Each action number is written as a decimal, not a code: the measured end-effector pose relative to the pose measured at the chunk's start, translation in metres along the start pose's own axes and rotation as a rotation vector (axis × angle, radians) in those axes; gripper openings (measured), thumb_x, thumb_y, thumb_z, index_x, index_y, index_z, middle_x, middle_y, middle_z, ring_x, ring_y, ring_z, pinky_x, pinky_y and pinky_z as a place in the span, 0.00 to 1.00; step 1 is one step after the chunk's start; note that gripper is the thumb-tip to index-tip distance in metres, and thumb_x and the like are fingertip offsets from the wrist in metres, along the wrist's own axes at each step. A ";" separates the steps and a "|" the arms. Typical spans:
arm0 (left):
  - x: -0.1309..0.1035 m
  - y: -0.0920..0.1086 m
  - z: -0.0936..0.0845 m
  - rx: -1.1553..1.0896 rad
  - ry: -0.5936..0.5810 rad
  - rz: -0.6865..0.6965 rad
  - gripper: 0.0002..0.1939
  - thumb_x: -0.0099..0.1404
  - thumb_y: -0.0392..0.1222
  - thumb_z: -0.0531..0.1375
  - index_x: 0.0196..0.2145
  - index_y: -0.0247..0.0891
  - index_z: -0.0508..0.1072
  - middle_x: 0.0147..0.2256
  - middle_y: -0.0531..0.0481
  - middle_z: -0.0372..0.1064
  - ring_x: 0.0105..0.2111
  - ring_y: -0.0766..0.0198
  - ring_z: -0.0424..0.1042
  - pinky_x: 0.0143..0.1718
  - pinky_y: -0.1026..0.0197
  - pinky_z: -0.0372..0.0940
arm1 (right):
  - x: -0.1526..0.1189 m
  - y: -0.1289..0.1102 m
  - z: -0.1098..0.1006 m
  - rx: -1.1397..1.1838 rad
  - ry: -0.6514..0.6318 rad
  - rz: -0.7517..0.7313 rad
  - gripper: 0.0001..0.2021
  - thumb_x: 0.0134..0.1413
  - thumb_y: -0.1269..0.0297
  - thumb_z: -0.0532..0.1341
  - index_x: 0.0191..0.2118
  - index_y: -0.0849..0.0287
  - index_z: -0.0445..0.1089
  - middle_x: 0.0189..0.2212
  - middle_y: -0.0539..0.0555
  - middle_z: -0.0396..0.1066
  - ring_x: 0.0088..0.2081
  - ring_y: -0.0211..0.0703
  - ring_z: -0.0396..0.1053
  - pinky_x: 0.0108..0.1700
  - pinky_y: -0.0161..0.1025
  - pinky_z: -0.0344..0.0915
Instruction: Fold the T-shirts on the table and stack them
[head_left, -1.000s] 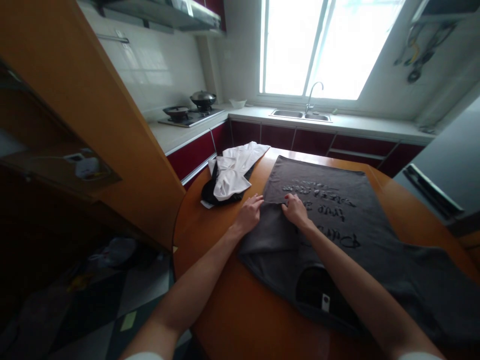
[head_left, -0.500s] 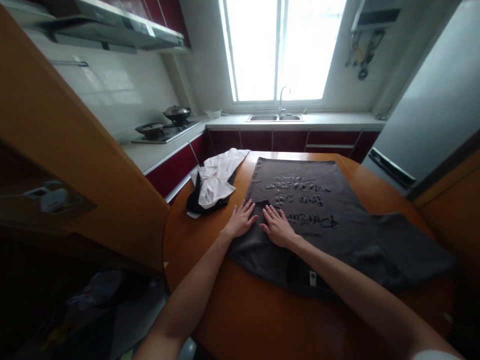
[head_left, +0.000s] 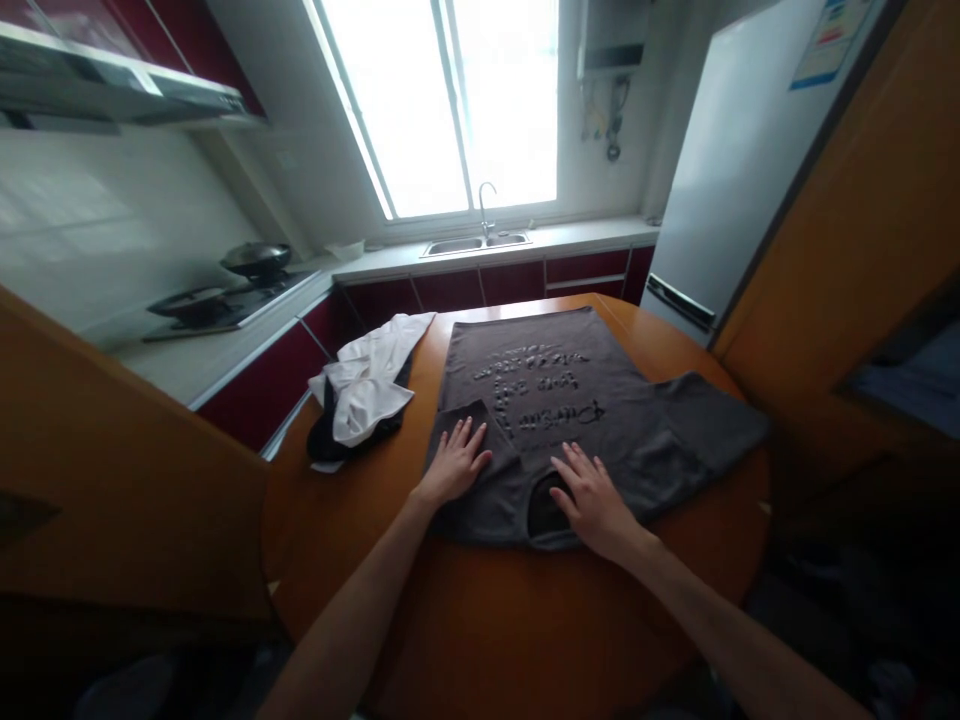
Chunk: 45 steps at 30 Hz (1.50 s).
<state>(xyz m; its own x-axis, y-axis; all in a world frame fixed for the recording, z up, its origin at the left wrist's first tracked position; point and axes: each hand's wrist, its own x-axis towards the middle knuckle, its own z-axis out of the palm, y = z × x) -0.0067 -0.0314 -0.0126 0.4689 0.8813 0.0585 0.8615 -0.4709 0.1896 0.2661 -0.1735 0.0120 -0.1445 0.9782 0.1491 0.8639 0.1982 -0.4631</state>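
Note:
A dark grey T-shirt (head_left: 540, 345) with black lettering lies spread on the round wooden table (head_left: 480, 620), its neck opening towards me. The left sleeve is folded inward over the body, while the right sleeve stretches out to the side. My left hand (head_left: 454, 462) rests flat on the folded sleeve, fingers spread. Beside the neck opening, my right hand (head_left: 598, 503) is open with fingers apart, over the shirt near the collar. Whether it presses on the cloth I cannot tell.
A heap of white cloth (head_left: 365, 385) and black cloth (head_left: 321, 440) lies at the table's left edge. Behind are a counter with a sink (head_left: 478, 243), a stove with a lidded wok (head_left: 256, 258), and a fridge (head_left: 727, 170) at the right.
My right hand has moved right, away from my left hand, to beside the collar. My left hand stays on the folded sleeve. The view has turned to the right.

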 end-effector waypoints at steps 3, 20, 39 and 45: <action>0.003 -0.002 -0.002 0.004 0.001 -0.011 0.33 0.75 0.55 0.47 0.70 0.37 0.54 0.72 0.37 0.42 0.72 0.45 0.39 0.68 0.38 0.45 | -0.022 0.023 -0.002 0.024 0.110 0.087 0.23 0.68 0.59 0.49 0.63 0.59 0.66 0.69 0.62 0.55 0.71 0.53 0.48 0.69 0.59 0.48; 0.052 -0.005 0.006 0.053 0.121 -0.073 0.35 0.75 0.57 0.43 0.72 0.35 0.50 0.72 0.40 0.43 0.72 0.48 0.42 0.68 0.40 0.47 | -0.054 0.079 0.004 0.101 0.515 0.139 0.18 0.67 0.61 0.51 0.55 0.60 0.72 0.60 0.64 0.68 0.65 0.57 0.59 0.65 0.60 0.58; 0.007 -0.038 -0.061 -0.334 0.040 0.201 0.28 0.75 0.54 0.48 0.66 0.40 0.65 0.69 0.46 0.54 0.70 0.54 0.50 0.70 0.48 0.49 | -0.061 0.083 0.001 0.128 0.495 0.164 0.18 0.68 0.57 0.50 0.52 0.60 0.72 0.59 0.64 0.68 0.66 0.56 0.60 0.65 0.58 0.59; -0.036 -0.035 -0.039 -0.090 0.000 0.135 0.28 0.75 0.54 0.50 0.68 0.42 0.61 0.70 0.45 0.50 0.72 0.50 0.42 0.70 0.39 0.43 | -0.061 0.085 0.000 0.128 0.504 0.158 0.19 0.67 0.55 0.50 0.51 0.60 0.72 0.59 0.64 0.68 0.65 0.57 0.61 0.65 0.57 0.59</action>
<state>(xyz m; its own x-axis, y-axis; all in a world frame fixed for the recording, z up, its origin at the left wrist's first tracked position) -0.0611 -0.0448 0.0167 0.5792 0.8103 0.0891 0.7699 -0.5796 0.2672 0.3486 -0.2162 -0.0366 0.2588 0.8519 0.4553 0.7863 0.0880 -0.6115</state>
